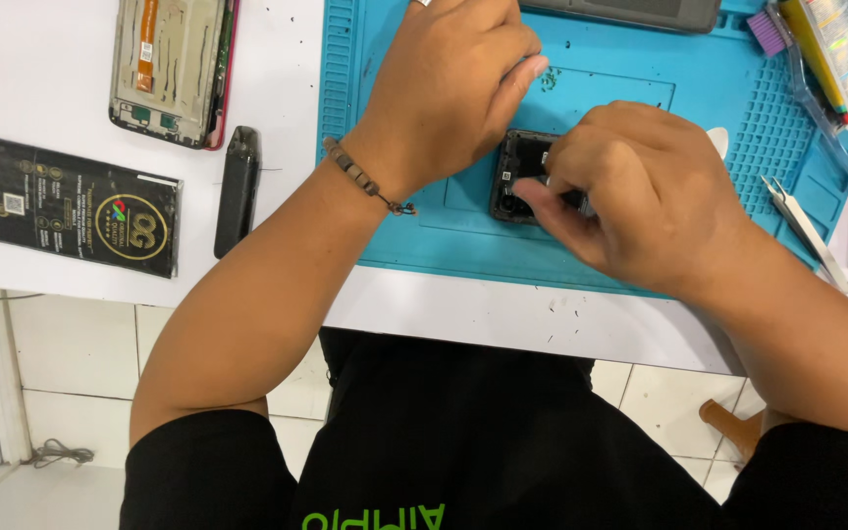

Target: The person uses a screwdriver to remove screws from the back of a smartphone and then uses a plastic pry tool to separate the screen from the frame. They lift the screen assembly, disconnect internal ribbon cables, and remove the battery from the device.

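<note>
Both hands work on a phone lying on a blue mat.
Right hand pinches at the phone; left hand curls loosely, resting beside it.

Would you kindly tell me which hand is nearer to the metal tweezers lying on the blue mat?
Right. The right hand is just left of the tweezers, apart from them; the left hand lies farther left.

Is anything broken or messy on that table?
Yes. A phone frame lies opened at the top left, its insides and an orange ribbon showing. Small dark specks dot the white table near its front edge. Both hands, left hand and right hand, cover a small dark part.
</note>
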